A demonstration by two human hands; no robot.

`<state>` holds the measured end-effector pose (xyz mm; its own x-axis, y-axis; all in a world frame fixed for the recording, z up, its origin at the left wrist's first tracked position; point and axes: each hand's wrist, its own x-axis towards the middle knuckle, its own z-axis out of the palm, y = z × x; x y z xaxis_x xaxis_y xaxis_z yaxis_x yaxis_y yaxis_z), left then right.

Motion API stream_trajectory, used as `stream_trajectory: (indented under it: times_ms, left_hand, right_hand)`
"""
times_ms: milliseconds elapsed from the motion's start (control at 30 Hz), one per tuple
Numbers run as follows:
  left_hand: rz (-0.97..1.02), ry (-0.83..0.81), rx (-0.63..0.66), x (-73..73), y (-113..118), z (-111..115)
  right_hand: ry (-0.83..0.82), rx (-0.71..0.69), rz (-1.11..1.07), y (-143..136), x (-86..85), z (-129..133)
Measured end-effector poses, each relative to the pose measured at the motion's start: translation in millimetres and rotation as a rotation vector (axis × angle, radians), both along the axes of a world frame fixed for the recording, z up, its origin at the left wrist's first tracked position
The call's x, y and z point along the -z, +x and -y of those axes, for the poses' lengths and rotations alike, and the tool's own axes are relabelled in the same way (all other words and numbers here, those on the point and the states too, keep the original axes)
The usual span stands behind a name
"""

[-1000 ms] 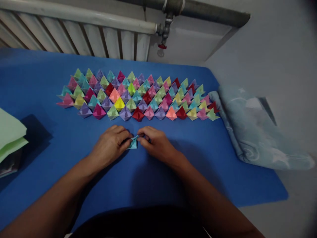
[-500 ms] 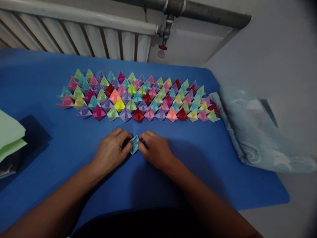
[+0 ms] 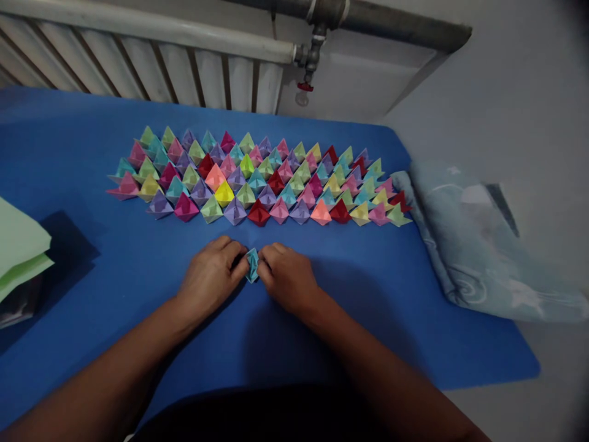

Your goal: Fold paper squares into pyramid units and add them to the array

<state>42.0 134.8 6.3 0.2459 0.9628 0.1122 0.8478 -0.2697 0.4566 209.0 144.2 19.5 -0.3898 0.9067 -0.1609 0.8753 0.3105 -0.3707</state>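
A small light-blue paper boat (image 3: 252, 265) is held between my two hands, low over the blue tabletop (image 3: 202, 362). My left hand (image 3: 212, 270) pinches its left side with thumb and fingers. On the opposite side, my right hand (image 3: 288, 276) grips it the same way, fingers curled. The fingertips cover parts of the boat's sides. Just beyond my hands stand several rows of folded paper boats (image 3: 258, 212) in pink, green, purple, red, yellow and blue, packed close together.
Pale green paper sheets (image 3: 21, 239) lie on a dark object at the left edge. To the right, a folded grey-blue patterned cloth (image 3: 478, 245) overlaps the table edge. A white radiator (image 3: 170, 49) and a pipe valve with a red handle (image 3: 305, 86) stand behind the table.
The light-blue paper boat looks slightly narrower between my fingers, with my hands a little closer together. The whole view has shifted slightly; the rows of boats stay as they were.
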Motion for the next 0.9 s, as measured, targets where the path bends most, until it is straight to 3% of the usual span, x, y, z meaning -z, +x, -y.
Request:
stream_trajectory:
  times_ms: [500,900]
  left_hand:
    - [0.014,-0.013,0.087,4.2,-3.1,-8.0]
    - [-0.043,-0.071,0.001,0.0,5.9,-10.0]
  right_hand:
    - [0.085,0.062,-0.038,-4.9,5.9,-4.7]
    - [0.041,0.079,-0.009,-6.5,1.9,-5.6]
